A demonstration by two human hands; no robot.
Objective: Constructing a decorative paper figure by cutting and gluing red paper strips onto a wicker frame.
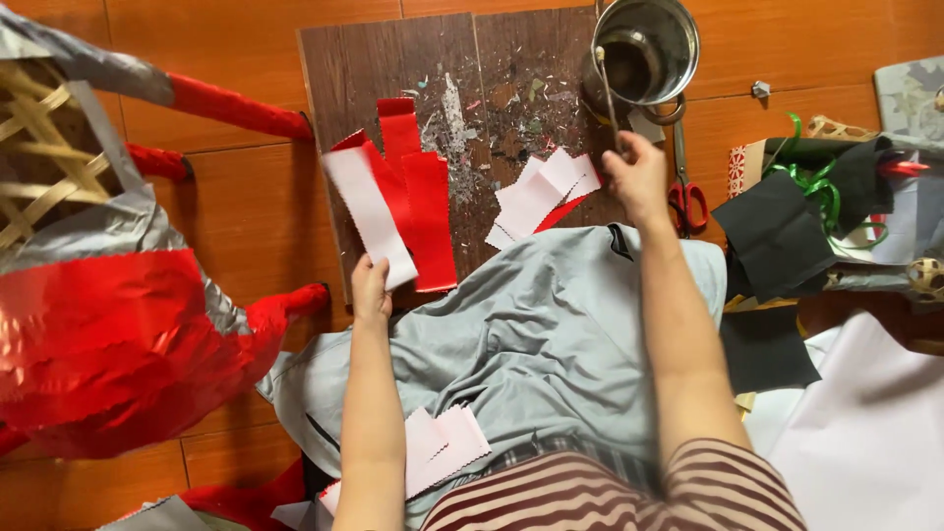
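I see my left hand [371, 288] pinching the near end of a white paper strip [369, 214] lying on the wooden board [393, 69] beside red strips [418, 202]. My right hand [637, 177] grips a thin stick [607, 93] dipped in the metal pot [649, 44]. I judge it best to keep the strip flat and wipe excess off the stick.

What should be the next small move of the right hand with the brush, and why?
Probably bring the brush from the metal pot over to the paper strip. The right hand holds the brush with its tip at the pot, while the left hand pins the white side of the strip on the wooden board.
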